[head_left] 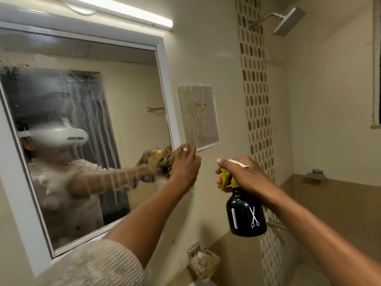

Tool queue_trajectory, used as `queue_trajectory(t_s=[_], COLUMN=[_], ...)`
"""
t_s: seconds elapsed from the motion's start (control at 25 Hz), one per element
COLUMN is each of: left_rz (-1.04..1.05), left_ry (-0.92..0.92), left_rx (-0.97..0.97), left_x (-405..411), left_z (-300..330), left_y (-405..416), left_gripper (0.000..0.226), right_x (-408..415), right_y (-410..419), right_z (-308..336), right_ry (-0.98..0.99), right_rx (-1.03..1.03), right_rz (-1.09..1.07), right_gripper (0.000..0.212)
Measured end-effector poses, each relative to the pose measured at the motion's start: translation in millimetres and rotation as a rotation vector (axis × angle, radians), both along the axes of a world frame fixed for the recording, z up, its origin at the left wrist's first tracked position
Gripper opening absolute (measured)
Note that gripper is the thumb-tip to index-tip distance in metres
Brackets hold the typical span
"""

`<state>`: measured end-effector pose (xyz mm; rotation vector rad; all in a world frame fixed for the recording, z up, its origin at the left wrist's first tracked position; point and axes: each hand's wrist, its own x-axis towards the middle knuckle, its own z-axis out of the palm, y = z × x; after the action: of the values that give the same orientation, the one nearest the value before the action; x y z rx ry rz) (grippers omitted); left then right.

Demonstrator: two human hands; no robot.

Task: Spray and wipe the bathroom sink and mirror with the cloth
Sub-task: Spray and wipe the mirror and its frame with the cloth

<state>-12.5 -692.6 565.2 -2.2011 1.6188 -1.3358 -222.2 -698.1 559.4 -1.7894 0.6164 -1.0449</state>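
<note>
Left hand (185, 164) is up at the mirror's (86, 124) right edge, fingers curled round a crumpled cloth (168, 162) and pressing it to the frame. The glass beside that hand is streaked and foggy with spray runs. Right hand (245, 174), just right of the left, grips a black spray bottle (246, 213), finger on its yellow trigger (224, 178). White scissors mark on the bottle. Sink's out of view.

Line-drawing print (198, 117) taped on wall; shower head (288, 21) upper right; tube light (123, 11) above.
</note>
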Motion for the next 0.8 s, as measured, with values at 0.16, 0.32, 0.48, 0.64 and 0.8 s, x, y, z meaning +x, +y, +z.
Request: queue_trajectory(t_s=[0.16,0.32,0.48,0.64,0.8], left_rz=[0.117,0.181,0.186,0.103,0.032], left_ry=[-0.041,-0.197,-0.515,-0.738,-0.837], left_rx=[0.171,0.257,0.484,0.564,0.578], left_x=[-4.9,-14.8,-18.5,-8.9,-11.0], left_z=[-58.6,-66.3,-79.2,-103.6,-104.3], left_y=[-5.2,-0.5,4.5,7.6,22.9], left_gripper=[0.043,0.04,0.041,0.036,0.039], right_x=[-15.9,-33.6,-41.2,-45.2,-55.6], right_y=[-3.4,-3.9,1.1,3.0,2.1], right_z=[-6.6,-8.1,-4.5,-1.5,-1.7], right_ry=[-0.007,-0.036,-0.043,-0.053,-0.083], right_rx=[0.015,0.03,0.002,-0.043,-0.041], right_rz=[-0.005,-0.028,-0.036,-0.03,-0.033], right_gripper=[0.04,0.04,0.04,0.04,0.039])
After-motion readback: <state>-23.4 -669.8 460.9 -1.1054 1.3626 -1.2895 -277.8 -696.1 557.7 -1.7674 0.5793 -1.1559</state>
